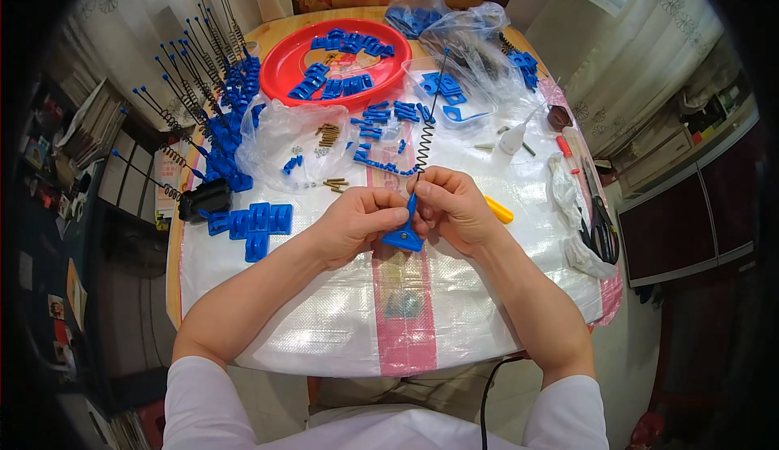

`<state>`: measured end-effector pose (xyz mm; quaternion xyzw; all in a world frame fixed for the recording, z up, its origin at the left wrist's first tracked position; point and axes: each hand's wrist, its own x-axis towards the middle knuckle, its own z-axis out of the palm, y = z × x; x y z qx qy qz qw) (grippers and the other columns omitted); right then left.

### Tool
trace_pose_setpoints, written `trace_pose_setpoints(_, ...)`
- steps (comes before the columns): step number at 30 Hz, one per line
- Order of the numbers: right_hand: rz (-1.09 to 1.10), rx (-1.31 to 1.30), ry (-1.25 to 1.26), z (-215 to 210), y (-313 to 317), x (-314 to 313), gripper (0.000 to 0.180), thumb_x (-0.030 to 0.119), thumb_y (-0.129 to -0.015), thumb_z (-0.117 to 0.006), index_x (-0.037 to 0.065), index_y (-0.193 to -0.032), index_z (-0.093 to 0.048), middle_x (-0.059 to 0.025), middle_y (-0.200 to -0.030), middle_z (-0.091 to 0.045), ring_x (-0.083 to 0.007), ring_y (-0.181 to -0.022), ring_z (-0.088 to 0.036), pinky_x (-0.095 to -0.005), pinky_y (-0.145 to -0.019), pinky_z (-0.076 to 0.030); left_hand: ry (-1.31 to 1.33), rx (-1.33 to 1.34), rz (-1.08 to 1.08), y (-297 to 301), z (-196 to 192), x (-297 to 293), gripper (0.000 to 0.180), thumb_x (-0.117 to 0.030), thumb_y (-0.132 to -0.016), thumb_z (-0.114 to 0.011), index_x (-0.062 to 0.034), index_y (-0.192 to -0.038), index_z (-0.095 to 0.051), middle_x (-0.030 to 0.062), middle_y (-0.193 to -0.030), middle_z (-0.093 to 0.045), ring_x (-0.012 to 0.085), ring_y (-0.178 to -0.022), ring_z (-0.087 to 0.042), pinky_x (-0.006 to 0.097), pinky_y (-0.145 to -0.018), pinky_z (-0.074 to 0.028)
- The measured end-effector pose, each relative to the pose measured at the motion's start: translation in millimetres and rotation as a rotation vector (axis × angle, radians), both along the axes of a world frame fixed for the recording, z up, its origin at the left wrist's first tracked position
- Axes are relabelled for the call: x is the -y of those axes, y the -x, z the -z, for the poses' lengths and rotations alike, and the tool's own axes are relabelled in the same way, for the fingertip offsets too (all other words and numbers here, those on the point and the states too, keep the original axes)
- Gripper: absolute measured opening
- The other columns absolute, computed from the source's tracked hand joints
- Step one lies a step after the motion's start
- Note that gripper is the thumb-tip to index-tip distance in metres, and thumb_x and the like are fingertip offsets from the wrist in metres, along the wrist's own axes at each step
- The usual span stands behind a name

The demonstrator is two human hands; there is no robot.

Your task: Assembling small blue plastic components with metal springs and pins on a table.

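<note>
Over the middle of the table I hold a blue plastic clip-like piece [403,240] with a flared foot and a narrow stem. A thin black rod with a coiled spring [424,146] rises from the stem, tilted slightly right and tipped in blue. My left hand [363,221] is closed, thumb and fingers pinching the stem from the left. My right hand [456,209] is closed around the upper stem, just below the coil. Its fingertips partly hide the joint between stem and rod. A small round metallic spot shows on the flared foot.
Finished-looking spring pieces [231,129] stand crowded at the left beside a black object [204,200]. Blue clips [258,221] lie nearer. A red basin [276,85] holds more. Brass pins [329,135], a white bottle [512,138], a yellow-handled tool [498,210] and black scissors [601,231] lie around.
</note>
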<state>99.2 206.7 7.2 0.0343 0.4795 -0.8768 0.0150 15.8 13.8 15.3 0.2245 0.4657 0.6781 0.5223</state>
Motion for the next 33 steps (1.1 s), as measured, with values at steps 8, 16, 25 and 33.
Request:
trace_pose_setpoints(8, -0.039, -0.025, 0.028, 0.3, -1.5, -0.6, 0.012, 0.01, -0.095, -0.067, -0.001, -0.102, -0.068, -0.0035, -0.079, -0.064, -0.0095, -0.063, -0.056, -0.0241, -0.058, -0.049, -0.002, 0.001, -0.008, 2.1, 6.5, 0.0, 0.026, -0.015, -0.096, -0.065, 0.0043, -0.113, -0.063, 0.017, -0.106, -0.072, 0.022, -0.098, -0.072, 0.033, -0.088, -0.058)
trace_pose_setpoints(16, -0.076, -0.034, 0.092, -3.4, -3.2, 0.7, 0.014, 0.01, -0.096, -0.067, -0.002, -0.104, -0.067, -0.0053, -0.079, -0.064, -0.0127, -0.063, -0.059, -0.0269, -0.057, -0.051, -0.014, 0.017, -0.029, -1.1, 3.3, -0.8, 0.02, -0.013, -0.095, -0.067, 0.0004, -0.11, -0.065, 0.0108, -0.101, -0.073, 0.0162, -0.091, -0.071, 0.029, -0.081, -0.058)
trace_pose_setpoints(25, -0.076, -0.017, 0.1, -2.7, -4.0, -0.7, 0.017, 0.01, -0.097, -0.065, -0.002, -0.108, -0.066, -0.0069, -0.082, -0.067, -0.0137, -0.067, -0.062, -0.0271, -0.059, -0.052, 0.009, 0.017, -0.022, -0.8, 1.9, -0.9, 0.02, -0.012, -0.095, -0.066, 0.0018, -0.11, -0.067, 0.01, -0.102, -0.072, 0.0151, -0.092, -0.07, 0.029, -0.085, -0.057)
trace_pose_setpoints(33, -0.021, -0.014, -0.031, -6.3, -4.4, 2.5, 0.025, -0.001, -0.088, -0.061, -0.001, -0.113, -0.063, -0.0087, -0.097, -0.068, -0.0133, -0.074, -0.065, -0.0255, -0.067, -0.055, -0.041, -0.031, -0.067, 1.6, 8.9, -1.5, 0.026, -0.014, -0.096, -0.066, 0.0045, -0.114, -0.066, 0.0143, -0.107, -0.072, 0.018, -0.096, -0.071, 0.032, -0.088, -0.057)
